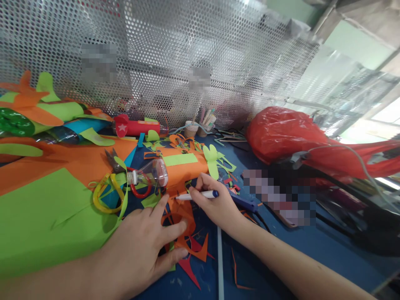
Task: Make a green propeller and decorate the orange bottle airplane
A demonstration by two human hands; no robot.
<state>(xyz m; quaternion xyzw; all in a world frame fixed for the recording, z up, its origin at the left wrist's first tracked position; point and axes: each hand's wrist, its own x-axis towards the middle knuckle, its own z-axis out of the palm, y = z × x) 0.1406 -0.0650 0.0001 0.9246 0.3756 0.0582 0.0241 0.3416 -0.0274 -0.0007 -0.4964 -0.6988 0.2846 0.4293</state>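
Note:
My right hand (pixel 211 198) pinches a white marker with a blue end (pixel 204 194), its tip down at a piece of orange paper (pixel 183 208). My left hand (pixel 146 233) rests with fingers spread at the left edge of that orange paper, over cut-out scraps. Just beyond both hands lies a clear plastic bottle (pixel 150 173) on its side, wrapped in orange paper with a lime green strip (pixel 180 159). A lime green leaf-like shape (pixel 212 160) stands at its far right end. Scissors with yellow and red handles (pixel 108 200) lie beside the bottle neck.
Lime green (pixel 62 221) and orange sheets cover the left of the blue table (pixel 328 250). Paper-covered bottles (pixel 56 112) lie behind them. A blue glue gun (pixel 242 202), a phone (pixel 275 200) and a red plastic bag (pixel 284 133) are at right. Marker cups (pixel 190 130) stand by the perforated metal screen (pixel 175 50).

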